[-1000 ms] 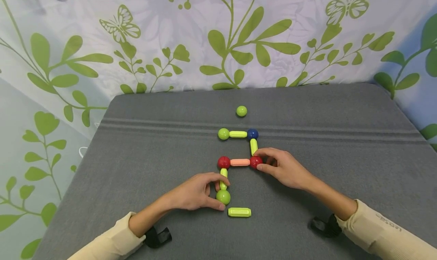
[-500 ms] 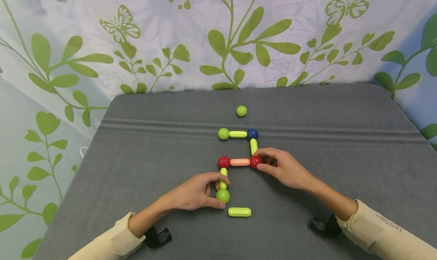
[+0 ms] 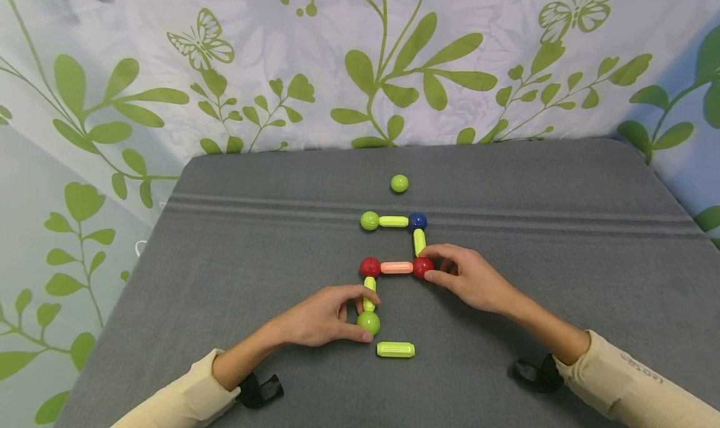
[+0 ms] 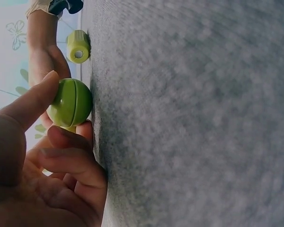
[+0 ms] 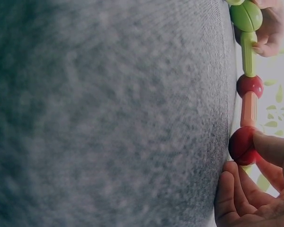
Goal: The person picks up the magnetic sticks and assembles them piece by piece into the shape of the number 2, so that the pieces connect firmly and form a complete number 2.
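Note:
A zigzag chain of magnetic balls and sticks lies on the grey table. My left hand [image 3: 320, 318] holds its near green ball [image 3: 368, 323], thumb against the ball and index finger over the yellow-green stick [image 3: 369, 286] beyond. That stick leads to a red ball [image 3: 370, 267], then an orange stick [image 3: 397, 267]. At the orange stick's right end, my right hand [image 3: 472, 282] pinches a second red ball [image 5: 242, 145] between thumb and fingers. Another yellow-green stick [image 3: 419, 242] runs from there to a blue ball [image 3: 417, 220]. Both wrists carry black straps.
From the blue ball a yellow-green stick [image 3: 394, 221] reaches left to a green ball [image 3: 369, 220]. A loose green ball [image 3: 399, 183] sits farther back. Near my left thumb lies a separate yellow-green stick [image 3: 395, 349]. Behind the table [image 3: 253, 240] hangs a leaf-patterned cloth [image 3: 315, 53].
My left thumb and the near green ball have shifted very slightly away from me, toward the stick. The right hand keeps its place on the red ball.

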A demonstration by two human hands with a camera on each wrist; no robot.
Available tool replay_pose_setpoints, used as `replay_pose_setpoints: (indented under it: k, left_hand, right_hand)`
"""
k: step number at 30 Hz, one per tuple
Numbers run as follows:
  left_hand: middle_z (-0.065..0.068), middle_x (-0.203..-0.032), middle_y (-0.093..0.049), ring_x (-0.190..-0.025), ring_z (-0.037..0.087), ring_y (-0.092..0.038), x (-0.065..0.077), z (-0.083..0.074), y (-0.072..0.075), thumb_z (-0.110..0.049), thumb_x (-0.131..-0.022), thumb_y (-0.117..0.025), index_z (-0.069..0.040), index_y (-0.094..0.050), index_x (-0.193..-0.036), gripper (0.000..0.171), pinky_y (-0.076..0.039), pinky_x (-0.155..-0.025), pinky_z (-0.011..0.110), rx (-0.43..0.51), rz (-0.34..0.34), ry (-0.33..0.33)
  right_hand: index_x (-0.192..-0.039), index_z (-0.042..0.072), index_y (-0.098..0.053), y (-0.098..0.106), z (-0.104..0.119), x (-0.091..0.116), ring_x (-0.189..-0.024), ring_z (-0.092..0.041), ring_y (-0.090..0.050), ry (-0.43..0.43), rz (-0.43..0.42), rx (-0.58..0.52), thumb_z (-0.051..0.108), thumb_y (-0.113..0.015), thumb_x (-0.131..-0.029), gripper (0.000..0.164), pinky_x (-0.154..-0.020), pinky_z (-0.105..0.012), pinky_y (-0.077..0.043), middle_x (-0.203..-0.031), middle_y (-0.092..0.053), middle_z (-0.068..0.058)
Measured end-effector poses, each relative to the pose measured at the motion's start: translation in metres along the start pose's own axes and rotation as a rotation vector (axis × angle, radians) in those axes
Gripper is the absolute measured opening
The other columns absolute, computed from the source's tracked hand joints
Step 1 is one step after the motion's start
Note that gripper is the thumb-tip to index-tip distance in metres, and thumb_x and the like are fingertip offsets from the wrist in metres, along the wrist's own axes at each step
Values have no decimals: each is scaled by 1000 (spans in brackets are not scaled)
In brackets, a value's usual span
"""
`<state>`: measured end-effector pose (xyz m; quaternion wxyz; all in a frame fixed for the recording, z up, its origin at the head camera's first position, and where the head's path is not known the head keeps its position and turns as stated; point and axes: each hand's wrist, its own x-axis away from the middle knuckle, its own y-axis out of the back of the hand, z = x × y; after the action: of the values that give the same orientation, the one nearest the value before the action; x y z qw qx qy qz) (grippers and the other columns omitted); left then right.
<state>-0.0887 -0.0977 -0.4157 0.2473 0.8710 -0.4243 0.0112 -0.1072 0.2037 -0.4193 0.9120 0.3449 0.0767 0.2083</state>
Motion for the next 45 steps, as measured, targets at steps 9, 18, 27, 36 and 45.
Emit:
replay_pose_setpoints:
  k: [9, 18, 27, 36, 45]
  left_hand:
    - [-3, -99, -57, -53, 4, -44, -2, 0, -1, -22, -85, -80, -11, -61, -125, 45, -38, -53, 21, -9, -1, -3]
    - [-2, -100, -58, -54, 4, -45, -1, 0, 1, -21, -86, -80, -10, -60, -126, 46, -40, -54, 21, 3, 10, -12]
    - [-1, -100, -57, -55, 4, -46, 0, 1, 1, -20, -86, -80, -10, -60, -126, 46, -40, -54, 21, 12, 18, -5]
    - [-1, -99, -57, -54, 5, -45, 2, 3, 1, -19, -85, -80, -9, -61, -126, 46, -39, -53, 20, 33, 12, 0]
    - [-2, -100, -57, -53, 6, -46, 1, 2, 1, -19, -86, -80, -11, -61, -127, 46, -40, -53, 21, 23, 5, 11]
  right_hand:
    - [-121, 13, -66, 0, 0, 2, -81, -14, -58, 8, -2, -13, 15, -70, -94, 28, -65, -29, -48, -104, -64, 2]
    - [-121, 13, -66, -1, -1, 1, -78, -13, -57, 13, -5, -13, 15, -70, -94, 27, -64, -29, -47, -102, -63, 3]
    - [-122, 12, -66, -2, 2, 1, -78, -13, -57, 1, 0, -7, 15, -70, -94, 28, -63, -29, -47, -101, -63, 2]
    - [-130, 10, -61, -5, 9, 8, -79, -15, -57, -25, -4, -8, 15, -72, -92, 40, -61, -29, -48, -105, -62, -1]
    - [-127, 13, -63, -1, 21, 23, -86, -13, -60, -51, -135, -3, 20, -73, -92, 37, -72, -36, -51, -115, -64, -2]
